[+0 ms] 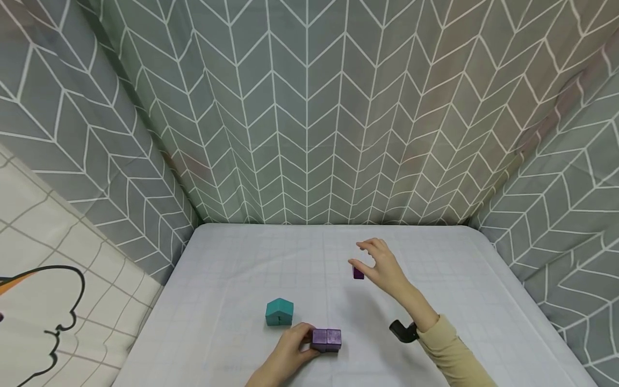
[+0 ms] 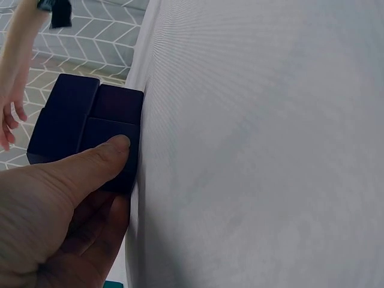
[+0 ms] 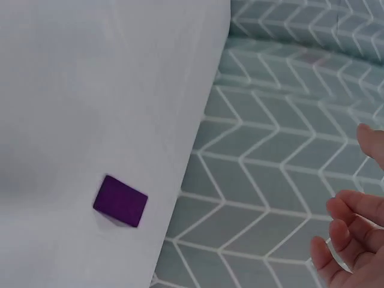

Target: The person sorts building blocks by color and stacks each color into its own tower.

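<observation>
In the head view, my left hand (image 1: 289, 349) is at the front of the table, gripping purple blocks (image 1: 326, 340) that stand close together. The left wrist view shows the thumb pressed against one face of these blocks (image 2: 63, 120), with the other fingers behind them and partly hidden. My right hand (image 1: 384, 267) hovers farther back, thumb and fingers apart and nothing between them. Close by it, a single purple block (image 1: 358, 273) rests on the table, partly covered by the thumb in the head view. The right wrist view shows this block (image 3: 121, 202) whole, away from the fingers (image 3: 354, 234).
A teal house-shaped block (image 1: 279, 312) stands left of the purple blocks, beyond my left hand. A white cloth covers the table (image 1: 232, 258). Patterned grey curtains (image 1: 309, 134) hang behind and at the sides. A black device (image 1: 403, 331) sits at my right wrist.
</observation>
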`<state>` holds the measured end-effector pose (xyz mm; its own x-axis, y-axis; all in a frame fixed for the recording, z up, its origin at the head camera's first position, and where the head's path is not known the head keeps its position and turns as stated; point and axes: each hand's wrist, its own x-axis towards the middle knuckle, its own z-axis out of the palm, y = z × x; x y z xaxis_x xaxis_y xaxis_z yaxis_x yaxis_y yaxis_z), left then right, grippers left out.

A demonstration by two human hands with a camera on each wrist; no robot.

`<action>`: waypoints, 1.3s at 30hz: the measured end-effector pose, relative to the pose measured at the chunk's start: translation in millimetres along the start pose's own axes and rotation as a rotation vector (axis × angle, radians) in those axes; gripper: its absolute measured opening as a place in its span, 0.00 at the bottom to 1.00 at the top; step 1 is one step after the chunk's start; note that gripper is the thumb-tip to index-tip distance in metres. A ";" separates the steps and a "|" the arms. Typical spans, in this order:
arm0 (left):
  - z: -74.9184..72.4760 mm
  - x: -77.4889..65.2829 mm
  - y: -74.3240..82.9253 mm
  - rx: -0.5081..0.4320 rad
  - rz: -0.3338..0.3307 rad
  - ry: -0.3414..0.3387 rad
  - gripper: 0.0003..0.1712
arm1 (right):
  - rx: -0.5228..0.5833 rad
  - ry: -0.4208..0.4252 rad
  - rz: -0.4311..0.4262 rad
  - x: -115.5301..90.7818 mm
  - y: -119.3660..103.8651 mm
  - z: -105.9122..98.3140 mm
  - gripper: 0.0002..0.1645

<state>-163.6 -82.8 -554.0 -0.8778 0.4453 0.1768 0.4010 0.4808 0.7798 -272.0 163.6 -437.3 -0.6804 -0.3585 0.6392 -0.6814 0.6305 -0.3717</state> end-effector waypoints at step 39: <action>0.2 -0.1 -0.1 0.008 0.001 -0.006 0.17 | -0.274 -0.096 0.452 -43.9 61.4 84.4 0.23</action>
<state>-163.5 -82.8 -554.2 -0.8757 0.4503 0.1745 0.4042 0.4859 0.7749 -306.8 160.0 -545.0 -0.9200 -0.0625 0.3868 -0.2278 0.8885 -0.3983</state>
